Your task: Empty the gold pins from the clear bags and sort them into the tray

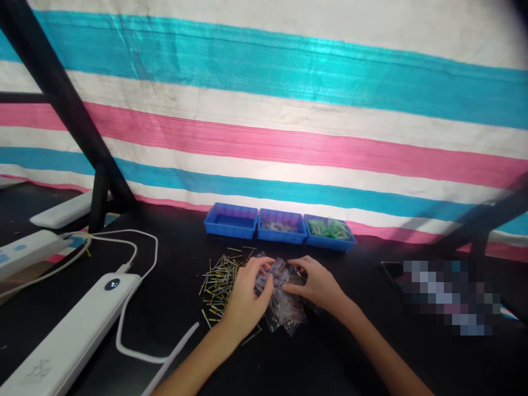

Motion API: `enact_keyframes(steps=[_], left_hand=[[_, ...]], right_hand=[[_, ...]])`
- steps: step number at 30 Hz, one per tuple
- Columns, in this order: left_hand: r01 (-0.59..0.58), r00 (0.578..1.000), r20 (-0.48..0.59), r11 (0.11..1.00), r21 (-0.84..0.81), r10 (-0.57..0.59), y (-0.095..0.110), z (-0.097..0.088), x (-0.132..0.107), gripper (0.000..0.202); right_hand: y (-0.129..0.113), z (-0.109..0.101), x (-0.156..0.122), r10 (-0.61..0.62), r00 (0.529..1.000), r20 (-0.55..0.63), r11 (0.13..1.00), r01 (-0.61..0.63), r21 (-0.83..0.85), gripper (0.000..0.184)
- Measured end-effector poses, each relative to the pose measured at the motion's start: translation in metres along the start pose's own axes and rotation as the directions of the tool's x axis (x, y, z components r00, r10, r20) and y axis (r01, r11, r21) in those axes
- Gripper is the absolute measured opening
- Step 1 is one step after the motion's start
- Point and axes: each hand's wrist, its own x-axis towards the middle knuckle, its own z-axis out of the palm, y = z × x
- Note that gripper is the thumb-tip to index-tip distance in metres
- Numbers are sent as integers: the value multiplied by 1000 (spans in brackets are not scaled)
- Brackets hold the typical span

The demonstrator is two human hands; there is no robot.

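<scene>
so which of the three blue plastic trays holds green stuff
The rightmost blue rectangular plastic tray holds green items; the middle tray and left tray show none.

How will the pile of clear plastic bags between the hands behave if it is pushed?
The clear bags look thin and crinkled, so probably floppy and light. Their shiny, overlapping surfaces suggest they may slide apart rather than move as one block.

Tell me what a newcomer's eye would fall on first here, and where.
Probably the striped sheet first, its turquoise, pink and white bands filling the upper picture. Next, three blue trays in a row near its foot, the rightmost with green contents. In front, the left hand and right hand at a pile of clear bags, with thin yellow-ended pieces scattered beside the left hand.
</scene>
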Motion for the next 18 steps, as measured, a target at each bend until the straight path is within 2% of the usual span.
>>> enact_keyframes(steps=[2, 4, 8, 14, 18], left_hand=[[2, 1000, 16, 1000, 10, -2, 1, 0, 0, 25], [-5, 1000, 31, 1000, 21, 4, 2, 0, 0, 24], [-23, 998, 57, 999, 35, 21, 6, 1, -1, 21], [-36, 994, 108, 998, 48, 30, 11, 3, -3, 20], [-32, 992, 122, 997, 68, 23, 10, 5, -4, 18]], right_hand=[[5, 6, -6, 23, 1000, 0, 999, -23, 23, 57], [10, 9, -7, 41, 999, -33, 998, -39, 50, 55], [16, 11, -8, 67, 992, -111, 992, -55, 110, 40], [15, 10, -14, 60, 989, -136, 980, -33, 197, 15], [14, 7, -18, 44, 977, -211, 980, -2, 198, 11]])
